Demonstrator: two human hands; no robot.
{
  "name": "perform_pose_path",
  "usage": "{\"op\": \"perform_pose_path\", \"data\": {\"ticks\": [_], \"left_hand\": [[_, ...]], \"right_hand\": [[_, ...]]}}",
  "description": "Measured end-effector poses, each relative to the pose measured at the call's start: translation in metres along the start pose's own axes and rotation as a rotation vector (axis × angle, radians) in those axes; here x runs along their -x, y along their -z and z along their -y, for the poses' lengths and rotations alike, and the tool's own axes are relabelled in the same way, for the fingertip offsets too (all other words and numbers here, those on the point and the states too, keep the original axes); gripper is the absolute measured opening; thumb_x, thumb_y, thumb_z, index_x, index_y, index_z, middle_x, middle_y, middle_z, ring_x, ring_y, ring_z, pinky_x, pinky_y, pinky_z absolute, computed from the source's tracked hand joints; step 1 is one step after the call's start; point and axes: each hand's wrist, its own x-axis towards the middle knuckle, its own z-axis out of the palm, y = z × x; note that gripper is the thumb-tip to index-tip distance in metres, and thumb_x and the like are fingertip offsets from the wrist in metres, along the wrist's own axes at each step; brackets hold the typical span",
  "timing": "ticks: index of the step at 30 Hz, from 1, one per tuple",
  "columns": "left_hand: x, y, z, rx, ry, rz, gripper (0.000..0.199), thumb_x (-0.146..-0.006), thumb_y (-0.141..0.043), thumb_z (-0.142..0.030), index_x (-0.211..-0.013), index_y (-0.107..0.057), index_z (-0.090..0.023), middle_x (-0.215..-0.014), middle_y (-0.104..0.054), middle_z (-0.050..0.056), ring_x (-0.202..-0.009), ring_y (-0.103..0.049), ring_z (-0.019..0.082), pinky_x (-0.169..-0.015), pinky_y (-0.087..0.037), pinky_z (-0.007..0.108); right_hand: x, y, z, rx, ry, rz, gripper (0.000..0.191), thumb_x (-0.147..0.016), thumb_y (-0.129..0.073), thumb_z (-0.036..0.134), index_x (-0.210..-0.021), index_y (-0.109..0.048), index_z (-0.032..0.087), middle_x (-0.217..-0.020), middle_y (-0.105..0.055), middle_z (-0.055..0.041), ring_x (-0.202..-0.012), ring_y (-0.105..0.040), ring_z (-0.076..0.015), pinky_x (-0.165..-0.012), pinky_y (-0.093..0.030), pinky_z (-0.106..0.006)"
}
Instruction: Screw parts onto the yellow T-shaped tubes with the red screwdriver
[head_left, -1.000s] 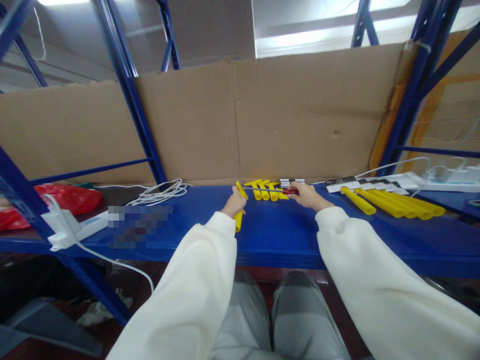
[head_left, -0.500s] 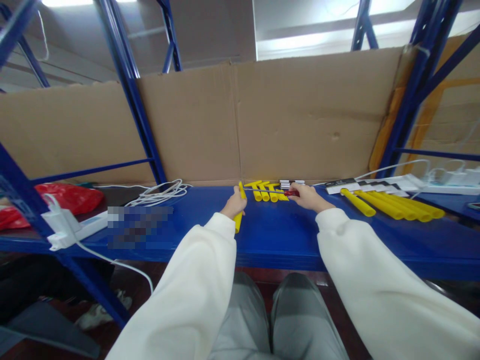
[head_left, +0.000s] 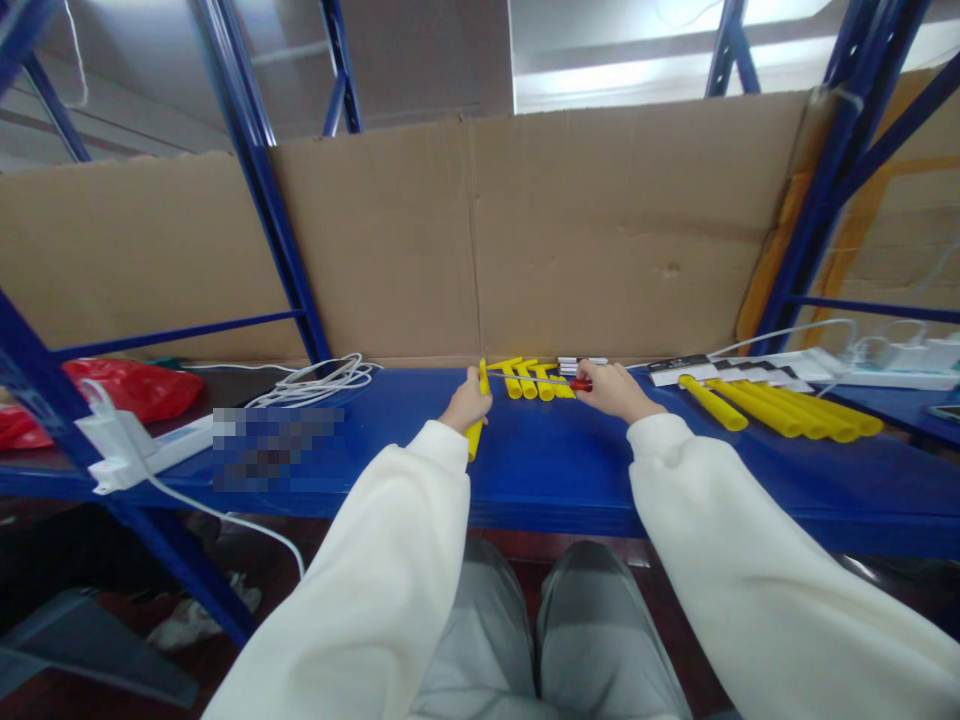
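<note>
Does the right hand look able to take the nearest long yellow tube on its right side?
Probably yes: nothing visible stands between the right hand and that yellow tube on the blue shelf. However, the hand is occupied, gripping a red-handled tool.

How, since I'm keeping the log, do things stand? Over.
Left hand gripping yellow tubular piece. Right hand on red-handled metal screwdriver, shaft toward held piece. More yellow tubular pieces under or behind shaft; no visible obstruction.

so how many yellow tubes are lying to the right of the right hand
5 visible: one yellow tube lies nearest the right hand, and four others lie close together just beyond it. They overlap in view, so more may be hidden.
</note>
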Motion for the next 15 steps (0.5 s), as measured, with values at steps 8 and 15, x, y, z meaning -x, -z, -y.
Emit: {"op": "perform_pose_path", "data": {"ticks": [8,15], "left_hand": [[0.0018,0.0014,-0.0006,-0.032,-0.018,0.005,0.036,-0.090,-0.050,-0.010,-0.124,-0.040,-0.019,-0.100,-0.071,0.009,-0.055,-0.066,0.013,-0.058,-0.056,0.025],[-0.0004,-0.0007,0.0025,-0.023,-0.042,-0.007,0.038,-0.089,-0.053,-0.010,-0.124,-0.040,-0.019,-0.102,-0.071,0.011,-0.057,-0.067,0.015,-0.057,-0.055,0.025]], "right_hand": [[0.0008,0.0005,0.0016,-0.023,0.000,0.008,0.023,-0.087,-0.054,0.027,-0.097,-0.072,0.017,-0.108,-0.073,-0.0153,-0.100,-0.067,-0.0287,-0.083,-0.041,-0.037],[0.0007,-0.0014,0.0013,-0.014,-0.032,0.031,0.017,-0.087,-0.058,0.028,-0.098,-0.069,0.020,-0.090,-0.076,-0.0108,-0.080,-0.068,-0.0245,-0.070,-0.041,-0.031]]}}
